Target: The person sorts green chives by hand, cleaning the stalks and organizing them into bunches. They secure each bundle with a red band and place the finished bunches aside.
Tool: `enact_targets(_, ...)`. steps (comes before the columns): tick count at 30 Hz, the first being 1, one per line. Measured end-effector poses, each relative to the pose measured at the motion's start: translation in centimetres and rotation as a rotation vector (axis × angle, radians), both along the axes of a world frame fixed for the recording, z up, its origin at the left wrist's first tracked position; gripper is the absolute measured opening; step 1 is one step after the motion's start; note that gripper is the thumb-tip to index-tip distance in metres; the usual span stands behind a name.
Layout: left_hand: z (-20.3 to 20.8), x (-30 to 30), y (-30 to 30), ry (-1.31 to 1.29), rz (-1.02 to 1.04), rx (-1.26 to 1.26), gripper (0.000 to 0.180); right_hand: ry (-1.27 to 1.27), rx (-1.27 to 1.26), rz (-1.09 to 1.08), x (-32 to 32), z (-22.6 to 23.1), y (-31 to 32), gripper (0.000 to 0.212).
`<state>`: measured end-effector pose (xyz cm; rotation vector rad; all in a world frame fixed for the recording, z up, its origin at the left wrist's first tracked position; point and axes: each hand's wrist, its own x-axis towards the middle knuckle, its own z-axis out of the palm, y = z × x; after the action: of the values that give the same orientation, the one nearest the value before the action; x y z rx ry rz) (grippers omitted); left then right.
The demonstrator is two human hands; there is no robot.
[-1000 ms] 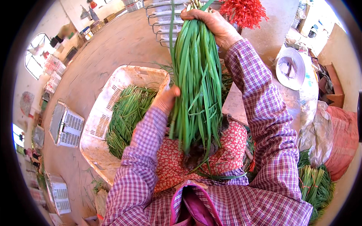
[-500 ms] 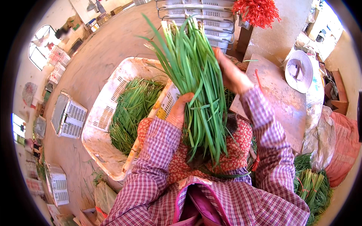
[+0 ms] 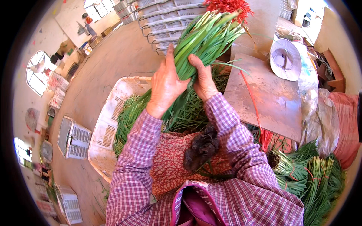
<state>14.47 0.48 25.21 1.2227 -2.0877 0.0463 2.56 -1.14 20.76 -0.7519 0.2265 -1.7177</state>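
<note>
Both my hands grip a thick bunch of garlic chives [image 3: 207, 37], long flat green leaves with paler stem ends. It slants up to the right, its stems near a hanging bundle of red ties [image 3: 232, 6]. My left hand [image 3: 167, 81] wraps its left side; my right hand [image 3: 203, 77] holds it from the right, thumb on top. The leaf ends trail down between my wrists. Below the hands lie a red floral cloth [image 3: 169, 154] on my lap and a dark brown clump [image 3: 201, 148]. Loose chives [image 3: 126, 122] fill part of a white plastic crate [image 3: 102, 135] at left.
A flat board [image 3: 267, 98] stands at right, with a red tie [image 3: 250, 96] across it and a pale sun hat [image 3: 285, 62] at its far edge. Tied chive bundles [image 3: 315, 180] lie at lower right. Stacked grey crates [image 3: 166, 22] stand ahead; another crate [image 3: 77, 139] sits left.
The bunch has moved up and away from my lap, and now tilts to the right. My right hand has come down from its side to grip it beside my left hand. The view has shifted.
</note>
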Motion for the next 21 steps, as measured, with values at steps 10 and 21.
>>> enact_targets(10, -0.3, 6.6, 3.3, 0.409, -0.358, 0.55, 0.123, -0.308, 0.002, 0.17, 4.0, -0.1, 0.5, 0.049)
enact_targets(21, -2.4, 11.3, 1.8, 0.298, -0.036, 0.251, 0.062, -0.012, -0.082, 0.238, 4.6, -1.8, 0.2, 0.062)
